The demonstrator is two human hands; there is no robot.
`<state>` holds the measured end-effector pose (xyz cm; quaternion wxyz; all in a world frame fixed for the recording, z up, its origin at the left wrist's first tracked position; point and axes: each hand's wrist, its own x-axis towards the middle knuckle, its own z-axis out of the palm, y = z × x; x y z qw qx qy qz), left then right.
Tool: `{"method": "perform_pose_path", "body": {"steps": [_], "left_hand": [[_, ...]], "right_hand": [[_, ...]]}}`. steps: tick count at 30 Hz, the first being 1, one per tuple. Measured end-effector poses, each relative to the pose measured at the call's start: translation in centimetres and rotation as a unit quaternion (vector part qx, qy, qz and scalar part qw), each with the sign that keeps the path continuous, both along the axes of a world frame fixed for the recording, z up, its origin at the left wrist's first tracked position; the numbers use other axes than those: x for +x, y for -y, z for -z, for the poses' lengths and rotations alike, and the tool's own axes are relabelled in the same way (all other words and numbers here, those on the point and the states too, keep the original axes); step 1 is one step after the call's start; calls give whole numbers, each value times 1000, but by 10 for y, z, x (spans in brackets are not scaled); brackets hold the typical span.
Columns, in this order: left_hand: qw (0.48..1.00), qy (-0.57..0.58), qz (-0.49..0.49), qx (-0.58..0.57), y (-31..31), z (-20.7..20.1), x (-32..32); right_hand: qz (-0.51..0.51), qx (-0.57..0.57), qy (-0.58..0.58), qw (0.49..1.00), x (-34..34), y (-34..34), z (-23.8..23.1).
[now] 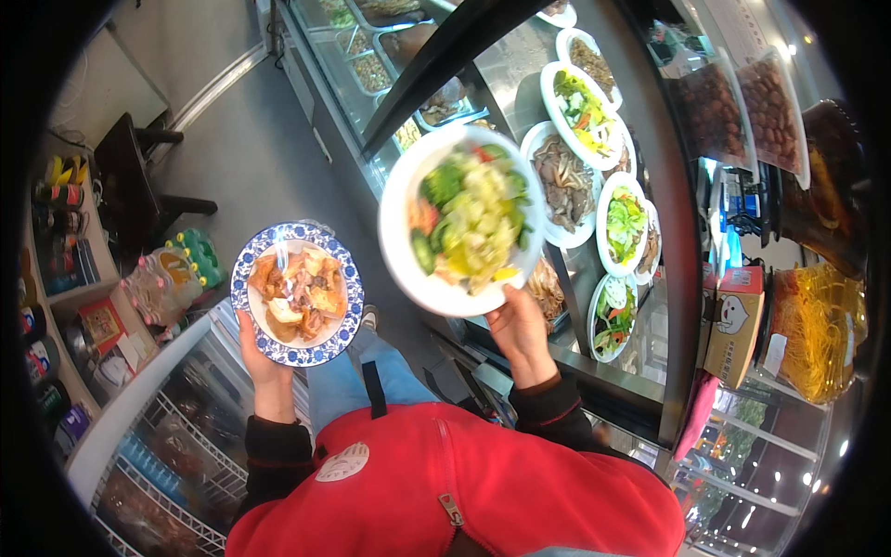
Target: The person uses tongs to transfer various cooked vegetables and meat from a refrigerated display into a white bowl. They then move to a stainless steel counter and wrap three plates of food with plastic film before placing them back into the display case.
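Note:
My left hand (266, 371) grips a blue-and-white patterned plate (348, 320) by its near-left edge, the thumb along the rim. Chopped cooked meat (299, 295) with browned skin lies on it. Higher and to the right, my right hand (522, 336) has the near edge of a white plate (401, 251) between thumb and fingers. On that white plate is a mixed salad (473, 218) with broccoli, cucumber slices, pale chopped leaves and reddish bits. My fingers beneath both plates are hidden. The two plates are held apart.
At right stands a glass display case with several dishes of greens (624, 223) and cooked meat (564, 181); its dark frame (445, 70) passes beyond the white plate. A black stool (139, 176), bottle packs (176, 269) and a wire-shelved cabinet (167, 436) are at left.

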<state>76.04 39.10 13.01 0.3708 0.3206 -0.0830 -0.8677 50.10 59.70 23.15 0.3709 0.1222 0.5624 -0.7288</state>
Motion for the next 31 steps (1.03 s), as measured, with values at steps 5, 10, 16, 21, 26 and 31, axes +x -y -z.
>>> {"method": "perform_pose_path", "body": {"steps": [5, 10, 16, 21, 26, 31], "left_hand": [[993, 99, -45, 54, -14, 24, 35], [989, 101, -71, 80, -18, 68, 59], [990, 123, -24, 58, -16, 136, 64], [989, 126, -6, 71, -25, 185, 44], [990, 93, 6, 103, -30, 213, 35], [987, 122, 28, 97, -33, 219, 35]], "right_hand": [[-106, -36, 121, 986, 25, 2, 80], [-45, -30, 176, 983, 28, 5, 205], [102, 14, 177, 979, -4, -14, 332], [119, 22, 105, 987, -56, -33, 393], [150, 2, 38, 988, -96, -25, 414], [163, -56, 31, 985, -148, 3, 425]]}}
